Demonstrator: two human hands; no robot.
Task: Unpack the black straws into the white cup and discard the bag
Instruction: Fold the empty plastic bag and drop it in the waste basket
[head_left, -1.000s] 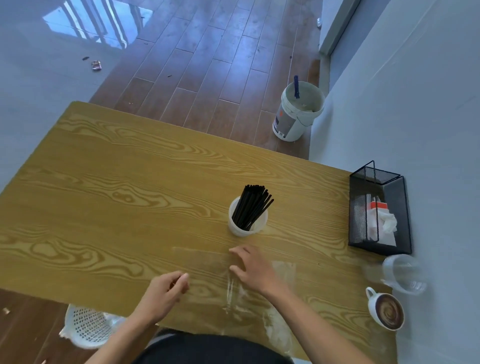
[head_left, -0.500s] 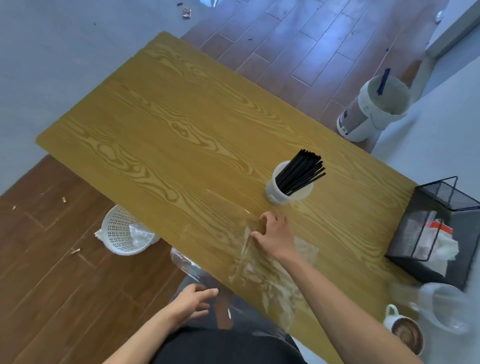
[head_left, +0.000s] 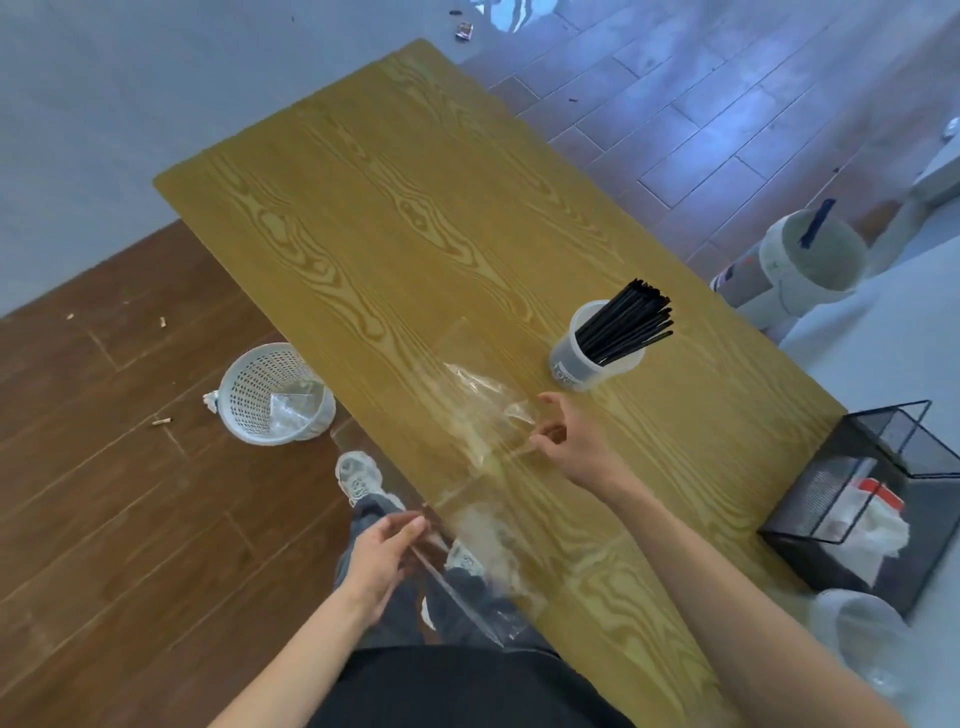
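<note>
The clear plastic bag (head_left: 483, 426) lay crumpled across the near edge of the wooden table (head_left: 395, 218), its lower end hanging off the side. The right hand (head_left: 576, 441) pinched the bag's upper part between thumb and curled fingers, while the left hand (head_left: 382, 558), below the table edge, gripped the hanging end. The black straws (head_left: 631, 325) stood leaning in the white cup (head_left: 576, 358), just beyond the right hand. A white basket (head_left: 270, 395) sat on the floor beside the table.

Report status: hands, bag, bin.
Right hand pinches clear bag over table; left hand holds its near end. Black straws in white cup. White basket on floor, nothing blocking.
</note>
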